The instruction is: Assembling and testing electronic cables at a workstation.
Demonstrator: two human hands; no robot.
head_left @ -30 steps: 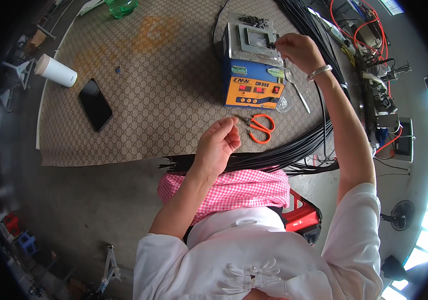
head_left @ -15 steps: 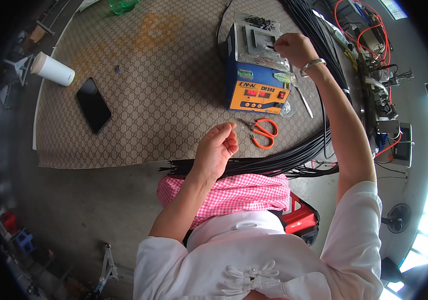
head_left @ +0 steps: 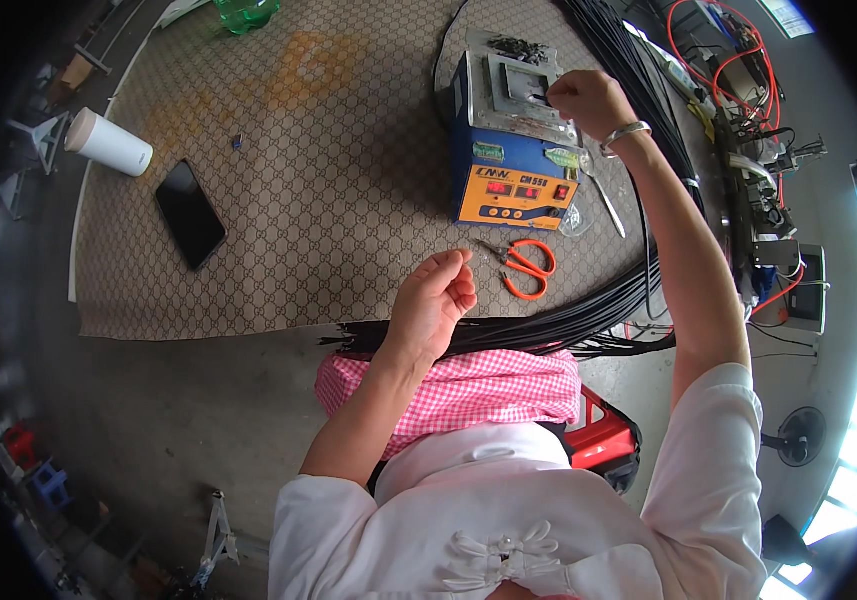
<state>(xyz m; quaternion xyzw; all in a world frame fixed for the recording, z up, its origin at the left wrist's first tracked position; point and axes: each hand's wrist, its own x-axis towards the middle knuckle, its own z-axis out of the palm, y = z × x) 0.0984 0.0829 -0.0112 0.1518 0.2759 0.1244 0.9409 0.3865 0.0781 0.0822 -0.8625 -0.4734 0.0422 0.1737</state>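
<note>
My right hand [head_left: 593, 103] reaches over the top of a blue and orange solder pot [head_left: 513, 190] with a lit red display. Its fingers are pinched on a thin dark piece [head_left: 540, 99], whose end points into the square metal basin [head_left: 525, 80]. Most of that piece is hidden by the fingers. My left hand [head_left: 435, 297] is raised near the table's front edge, thumb and fingertips pressed together; what they hold, if anything, is too small to make out. Just right of it lie orange-handled snips [head_left: 526, 268]. Dark scraps [head_left: 518, 48] lie behind the basin.
A thick bundle of black cables [head_left: 568, 328] runs along the front edge and up the right side. A slim metal tool [head_left: 605, 203] lies beside the pot. On the left are a phone [head_left: 190, 214] and a white cup [head_left: 110, 142]; a green bottle [head_left: 246, 14] stands far back.
Both hands keep almost the same place and the same pinch. The view has shifted very slightly; nothing is visibly taken up or let go.
</note>
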